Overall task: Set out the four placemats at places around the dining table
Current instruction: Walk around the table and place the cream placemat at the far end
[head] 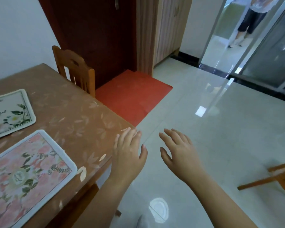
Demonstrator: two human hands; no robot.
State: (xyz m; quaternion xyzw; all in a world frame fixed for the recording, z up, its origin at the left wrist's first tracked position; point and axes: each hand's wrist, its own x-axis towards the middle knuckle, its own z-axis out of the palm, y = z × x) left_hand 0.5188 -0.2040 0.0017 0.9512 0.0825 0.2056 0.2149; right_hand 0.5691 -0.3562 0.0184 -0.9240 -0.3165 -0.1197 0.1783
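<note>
Two placemats lie flat on the brown leaf-patterned dining table [76,112]. A pink floral placemat [26,176] with a white border sits near the table's front edge at lower left. A cream placemat [10,112] with green leaves lies farther back at the left edge, partly cut off by the frame. My left hand [128,153] hovers open over the table's right corner, fingers spread, holding nothing. My right hand [178,152] is open beside it, over the floor just past the table, also holding nothing.
A wooden chair [74,68] stands at the table's far side against a dark red door. A red mat [132,97] covers the floor by the door. Part of another wooden chair [276,178] shows at the right. A person's legs [247,25] stand beyond the glass doorway.
</note>
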